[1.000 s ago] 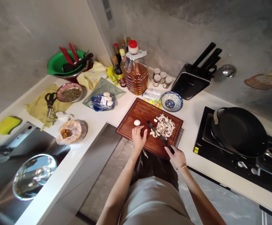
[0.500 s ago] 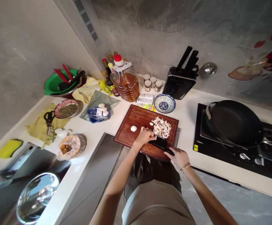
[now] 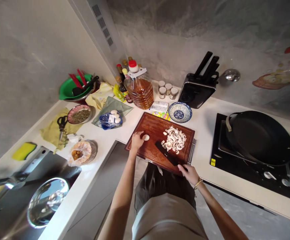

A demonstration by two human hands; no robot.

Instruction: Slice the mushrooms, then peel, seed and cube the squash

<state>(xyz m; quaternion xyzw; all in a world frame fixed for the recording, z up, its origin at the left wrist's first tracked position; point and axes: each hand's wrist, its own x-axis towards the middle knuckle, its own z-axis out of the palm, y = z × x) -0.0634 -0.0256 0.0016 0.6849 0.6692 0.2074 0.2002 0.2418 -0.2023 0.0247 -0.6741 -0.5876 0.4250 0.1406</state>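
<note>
A brown wooden cutting board (image 3: pixel 152 128) lies on the white counter in front of me. My left hand (image 3: pixel 136 141) is at the board's left part, its fingers closed round a whole white mushroom (image 3: pixel 146 137). My right hand (image 3: pixel 190 173) grips the handle of a dark knife (image 3: pixel 166 153) at the board's near edge; the blade lies across the board, pointing up-left. A heap of sliced mushrooms (image 3: pixel 174 139) sits on the board's right half, just beyond the blade.
A blue patterned bowl (image 3: pixel 180 112), an oil jug (image 3: pixel 140 87), spice jars and a knife block (image 3: pixel 198 88) stand behind the board. A black pan (image 3: pixel 259 138) sits on the hob at right. A blue tray of mushrooms (image 3: pixel 109 119), plates, scissors and the sink (image 3: pixel 22 196) lie at left.
My left hand left the knife blade and moved left to the whole mushroom. The knife turned back from the slices. The camera shifted slightly.
</note>
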